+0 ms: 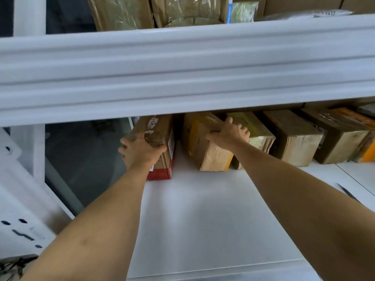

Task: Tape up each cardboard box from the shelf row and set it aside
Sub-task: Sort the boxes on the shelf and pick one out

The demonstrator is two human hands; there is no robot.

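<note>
My left hand [140, 151] was on the box with the red bottom [160, 147]. My fingers curled over its near top corner and down its left side, so I had hold of it. My right hand [228, 134] was on the next box, the one with yellow tape [205, 147]. My thumb lay on its top and my fingers bent over its far right edge, holding it too. Both of my arms were bare and reached straight out in front of me.

The two boxes stood just beside each other with a small gap between them. They sat at the left end of a row on the white shelf [203, 220]. I could count six boxes in that row. After my two came a greenish box [257, 134], touching the one with yellow tape. Then came a plain brown box [292, 138], then a darker brown box [336, 142], then an orange box [365, 138] at the far right, partly cut off.

A thick white beam [182, 72] crossed above my hands and hid the backs of the boxes. Above the beam I saw more boxes wrapped in shiny plastic [154, 13], but I could not count them well.
</note>
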